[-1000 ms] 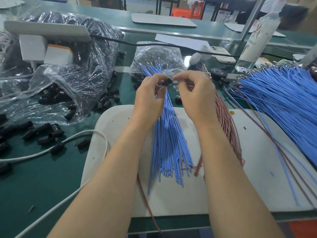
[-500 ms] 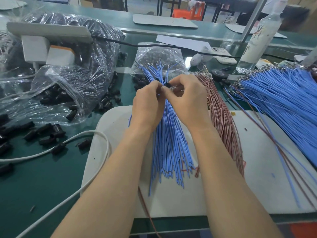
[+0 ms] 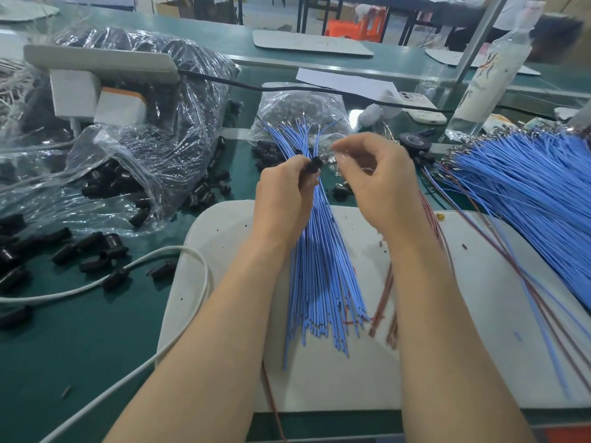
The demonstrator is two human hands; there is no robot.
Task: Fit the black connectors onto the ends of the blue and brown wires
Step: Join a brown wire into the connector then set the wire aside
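Observation:
My left hand (image 3: 281, 199) is closed around the top of a bundle of blue wires (image 3: 319, 276) and pinches a black connector (image 3: 315, 164) at its fingertips. My right hand (image 3: 380, 187) is just to the right, a small gap away, with thumb and forefinger pinched near the connector. A blurred bunch of brown wires (image 3: 385, 292) hangs down from under the right hand. Both bundles trail over a white mat (image 3: 224, 238). What sits between the right fingertips is too blurred to make out.
A big clear bag of black connectors (image 3: 144, 139) lies at the left, with loose connectors (image 3: 92, 247) on the green table. A smaller bag (image 3: 300, 107) sits behind my hands. A large pile of blue wires (image 3: 527, 193) fills the right. A white cable (image 3: 179, 321) crosses the mat's left edge.
My hands were pressed together at the connector and have now drawn apart. The right hand has moved right and the brown wires swing with it. The left hand keeps the connector.

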